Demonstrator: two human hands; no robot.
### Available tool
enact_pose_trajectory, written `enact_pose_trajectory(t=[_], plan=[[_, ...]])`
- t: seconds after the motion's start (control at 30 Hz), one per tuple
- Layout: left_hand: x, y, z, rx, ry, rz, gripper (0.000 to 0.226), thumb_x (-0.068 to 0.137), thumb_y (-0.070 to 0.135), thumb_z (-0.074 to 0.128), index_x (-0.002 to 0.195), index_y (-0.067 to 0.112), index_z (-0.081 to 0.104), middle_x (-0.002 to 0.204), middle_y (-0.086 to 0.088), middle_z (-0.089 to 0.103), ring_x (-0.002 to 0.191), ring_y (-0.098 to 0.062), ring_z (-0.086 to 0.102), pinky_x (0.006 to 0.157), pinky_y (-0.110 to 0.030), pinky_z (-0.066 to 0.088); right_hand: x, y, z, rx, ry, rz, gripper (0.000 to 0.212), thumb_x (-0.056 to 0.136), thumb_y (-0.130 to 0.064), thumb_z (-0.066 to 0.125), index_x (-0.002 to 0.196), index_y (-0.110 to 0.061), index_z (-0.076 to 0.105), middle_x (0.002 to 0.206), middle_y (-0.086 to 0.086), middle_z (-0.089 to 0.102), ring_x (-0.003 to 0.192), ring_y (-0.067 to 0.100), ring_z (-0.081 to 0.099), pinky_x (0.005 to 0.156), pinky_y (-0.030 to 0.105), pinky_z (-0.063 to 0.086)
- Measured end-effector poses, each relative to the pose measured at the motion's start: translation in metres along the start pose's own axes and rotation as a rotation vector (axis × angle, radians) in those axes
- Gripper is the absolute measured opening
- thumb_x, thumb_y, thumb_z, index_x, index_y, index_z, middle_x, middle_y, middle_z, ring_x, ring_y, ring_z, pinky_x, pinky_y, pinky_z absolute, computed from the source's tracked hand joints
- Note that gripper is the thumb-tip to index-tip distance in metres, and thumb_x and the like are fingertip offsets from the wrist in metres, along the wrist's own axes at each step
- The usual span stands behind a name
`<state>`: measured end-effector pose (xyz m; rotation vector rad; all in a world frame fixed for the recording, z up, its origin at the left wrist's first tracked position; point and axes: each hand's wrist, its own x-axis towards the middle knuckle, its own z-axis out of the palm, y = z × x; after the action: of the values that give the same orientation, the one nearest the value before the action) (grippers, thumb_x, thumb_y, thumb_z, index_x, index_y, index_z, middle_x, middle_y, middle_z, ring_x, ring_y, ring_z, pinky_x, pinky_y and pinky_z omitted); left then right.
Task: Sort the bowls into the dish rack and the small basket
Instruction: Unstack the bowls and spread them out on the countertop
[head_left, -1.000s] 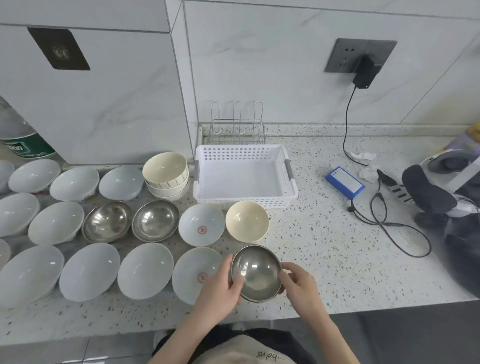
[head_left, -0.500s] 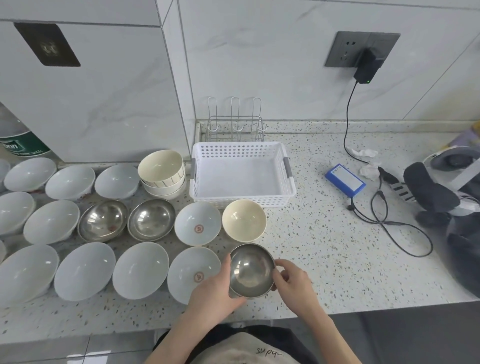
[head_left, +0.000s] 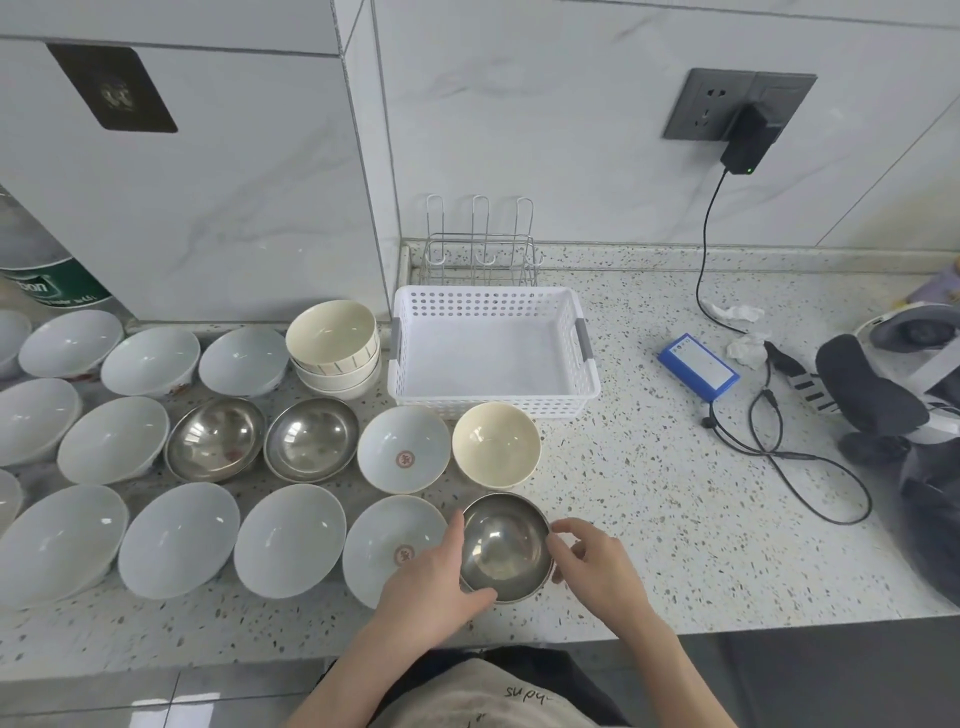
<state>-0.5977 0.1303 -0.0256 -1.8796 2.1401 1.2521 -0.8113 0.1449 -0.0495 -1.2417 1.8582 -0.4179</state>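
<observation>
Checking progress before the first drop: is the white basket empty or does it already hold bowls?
Empty. The white basket shows only its bare floor; no bowl lies inside.

The green-labelled bottle (head_left: 36, 270) and leftmost white bowls (head_left: 8, 343) are cut off by the left edge.

A speckled countertop (head_left: 675, 519) fills the middle of the frame. On its left half sit rows of white bowls (head_left: 179, 538), two steel bowls (head_left: 215, 438) and a cream stack (head_left: 335, 353) — the white basket (head_left: 493, 353) stands at centre, the wire dish rack (head_left: 480, 257) behind it. At right lie a blue box (head_left: 698, 366), black cables (head_left: 779, 441) and crumpled tissue (head_left: 737, 314).
</observation>
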Motion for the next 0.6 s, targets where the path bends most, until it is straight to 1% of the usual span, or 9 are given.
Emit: enact_pose_trajectory(t=[0.07,0.13,0.2,0.27,0.4,0.43,0.5,0.57,0.6], plan=[[-0.001,-0.005,-0.007,-0.069,0.015,0.007,0.089,0.086,0.048,0.063,0.155,0.032,0.01,0.086,0.006,0.069,0.085,-0.009,0.066,0.079,-0.03,0.055,0.002,-0.004,-0.003,-0.018,0.071,0.031,0.026,0.095,-0.041,0.05,0.117,-0.032,0.06,0.065,-0.002,0.071,0.043,0.001,0.051,0.048,0.022,0.042],[-0.001,-0.012,-0.016,-0.157,0.029,0.006,0.083,0.086,0.05,0.063,0.154,0.035,0.017,0.079,0.007,0.072,0.077,-0.001,0.066,0.072,-0.021,0.052,0.006,-0.01,-0.005,-0.022,0.13,0.047,0.026,0.097,-0.039,0.049,0.118,-0.03,0.06,0.066,0.0,0.07,0.045,0.004,0.051,0.047,0.025,0.043],[-0.002,-0.021,-0.027,-0.203,0.062,0.014,0.072,0.087,0.051,0.062,0.15,0.038,0.029,0.07,0.012,0.072,0.069,0.007,0.064,0.067,-0.015,0.047,0.01,-0.019,-0.007,-0.019,0.171,0.047,0.025,0.098,-0.036,0.049,0.118,-0.028,0.06,0.067,0.0,0.07,0.047,0.006,0.052,0.048,0.026,0.043],[-0.002,-0.03,-0.041,-0.239,0.107,0.015,0.056,0.089,0.048,0.059,0.142,0.039,0.042,0.067,0.016,0.071,0.063,0.01,0.061,0.062,-0.015,0.043,0.014,-0.028,-0.007,0.0,0.212,0.047,0.025,0.098,-0.034,0.049,0.119,-0.027,0.061,0.067,-0.001,0.07,0.045,0.003,0.051,0.048,0.026,0.042],[0.003,-0.052,-0.078,-0.417,0.167,-0.013,0.032,0.095,0.04,0.055,0.127,0.037,0.055,0.072,0.013,0.073,0.052,0.002,0.059,0.053,-0.023,0.049,0.025,-0.057,-0.004,0.047,0.248,0.017,0.024,0.097,-0.03,0.049,0.117,-0.028,0.062,0.066,-0.002,0.07,0.042,0.0,0.049,0.048,0.023,0.039],[0.006,-0.058,-0.088,-0.477,0.193,-0.028,0.028,0.096,0.038,0.055,0.123,0.035,0.058,0.073,0.012,0.073,0.051,0.001,0.058,0.051,-0.022,0.049,0.029,-0.066,-0.002,0.064,0.247,0.001,0.023,0.097,-0.03,0.049,0.115,-0.028,0.063,0.066,-0.003,0.07,0.044,-0.002,0.052,0.05,0.022,0.039],[0.014,-0.072,-0.111,-0.564,0.261,-0.062,0.023,0.096,0.036,0.057,0.118,0.032,0.061,0.073,0.011,0.073,0.046,0.003,0.055,0.047,-0.017,0.046,0.039,-0.087,0.002,0.099,0.247,-0.031,0.022,0.096,-0.03,0.05,0.111,-0.027,0.065,0.065,-0.006,0.07,0.058,-0.002,0.059,0.054,0.022,0.04],[0.028,-0.085,-0.134,-0.65,0.347,-0.106,0.026,0.094,0.035,0.06,0.119,0.027,0.06,0.07,0.004,0.073,0.041,0.003,0.053,0.043,-0.017,0.044,0.05,-0.111,0.009,0.121,0.246,-0.062,0.02,0.095,-0.028,0.05,0.108,-0.027,0.066,0.064,-0.008,0.069,0.072,0.002,0.062,0.058,0.023,0.04],[0.037,-0.091,-0.146,-0.696,0.387,-0.13,0.031,0.093,0.036,0.061,0.121,0.024,0.058,0.07,0.002,0.073,0.039,0.002,0.052,0.042,-0.018,0.043,0.055,-0.124,0.013,0.128,0.24,-0.071,0.02,0.095,-0.027,0.05,0.107,-0.028,0.066,0.063,-0.009,0.069,0.075,0.005,0.063,0.059,0.023,0.041]])
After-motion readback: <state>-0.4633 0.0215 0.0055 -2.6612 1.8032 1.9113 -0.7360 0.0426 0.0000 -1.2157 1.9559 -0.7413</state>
